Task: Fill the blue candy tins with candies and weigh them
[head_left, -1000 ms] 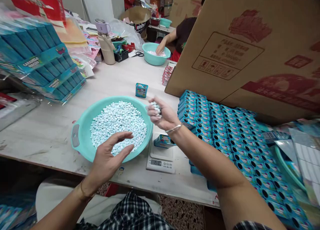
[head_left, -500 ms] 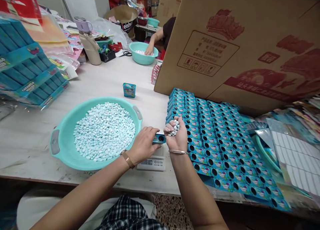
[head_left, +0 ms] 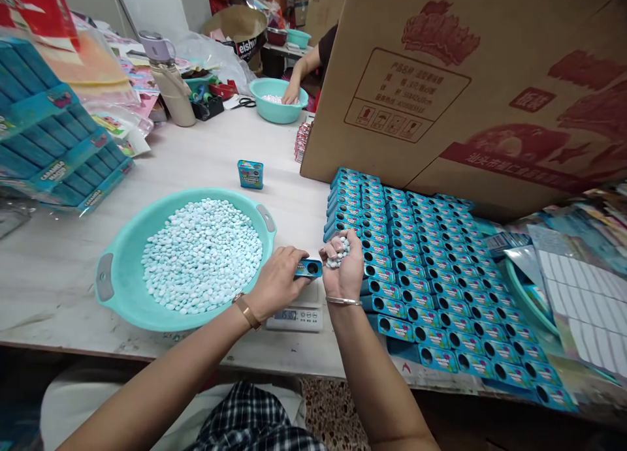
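Between its fingers my left hand [head_left: 280,276] grips a small blue candy box [head_left: 308,267], its dark round hole facing up. Right beside the box, my right hand [head_left: 345,268] is curled, palm up, around a handful of pale blue candies [head_left: 337,252]. Below the box is a kitchen scale [head_left: 296,318] with a lit display, partly covered by the left hand. To the left stands a turquoise basin [head_left: 122,268] holding many of the same candies. Rows of similar blue boxes [head_left: 416,268] with round holes stand to the right of my right hand.
One blue box [head_left: 250,175] stands alone behind the basin. A big cardboard carton [head_left: 382,98] rises behind the rows. Stacked blue packs [head_left: 59,131] sit at the left, near a tumbler [head_left: 171,89]. Across the table, another person's hand [head_left: 290,93] reaches into a turquoise bowl [head_left: 279,115].
The box in my left hand is tipped up slightly and shows more of its top. My right hand keeps its handful of candies close by. The view has shifted a little.
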